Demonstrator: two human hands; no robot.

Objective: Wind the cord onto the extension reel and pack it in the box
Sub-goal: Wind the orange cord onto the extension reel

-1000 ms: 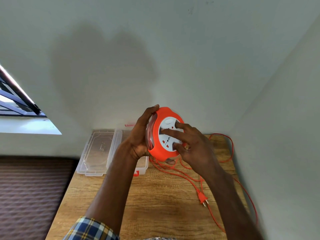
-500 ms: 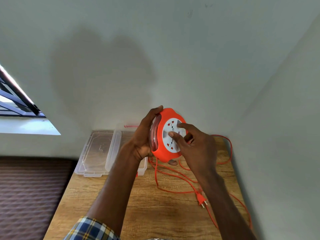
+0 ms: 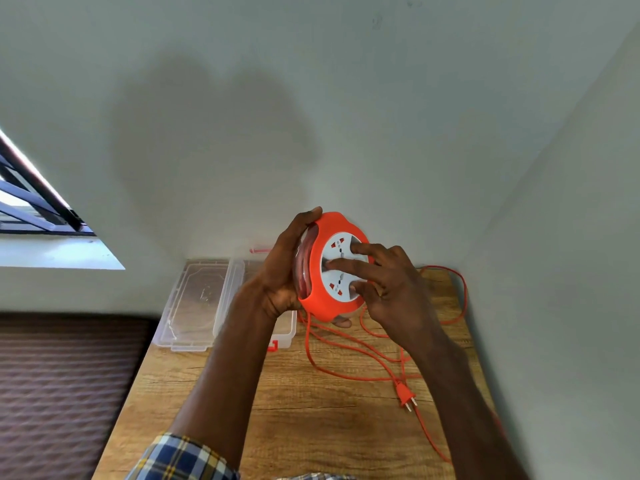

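The left hand (image 3: 282, 271) grips the reel (image 3: 332, 268) above the tabletop (image 3: 294, 393); the right hand (image 3: 391, 289) presses its white face with straight fingers. Most cord (image 3: 363, 344) lies loose; the box (image 3: 221, 303) waits open.

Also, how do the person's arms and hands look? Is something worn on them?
Both hands, left hand and right hand, are bare: no gloves, rings or watch show. The forearms are uncovered too. Only the left arm shows clothing: a plaid sleeve in blue, white and yellow checks, pushed up near the elbow. On the right arm no sleeve is in view.
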